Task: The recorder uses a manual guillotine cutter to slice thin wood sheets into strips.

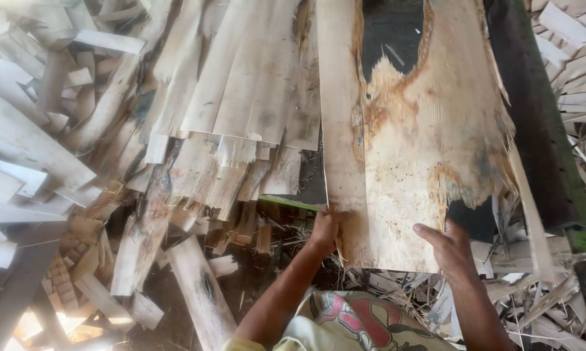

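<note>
Both hands grip one thin wood sheet (403,149) by its near edge, left hand (324,229) and right hand (448,246) apart to keep it flat above the scrap pile (78,130).

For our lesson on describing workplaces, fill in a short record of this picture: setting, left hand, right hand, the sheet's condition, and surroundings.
setting: heaps of thin wood strips seen from above
left hand: grips the veneer sheet at its lower left edge
right hand: holds the sheet's lower right edge
sheet condition: pale, orange-brown stains, a big hole near the top, ragged right side
surroundings: dark green machine edge at right, offcuts at left
</note>
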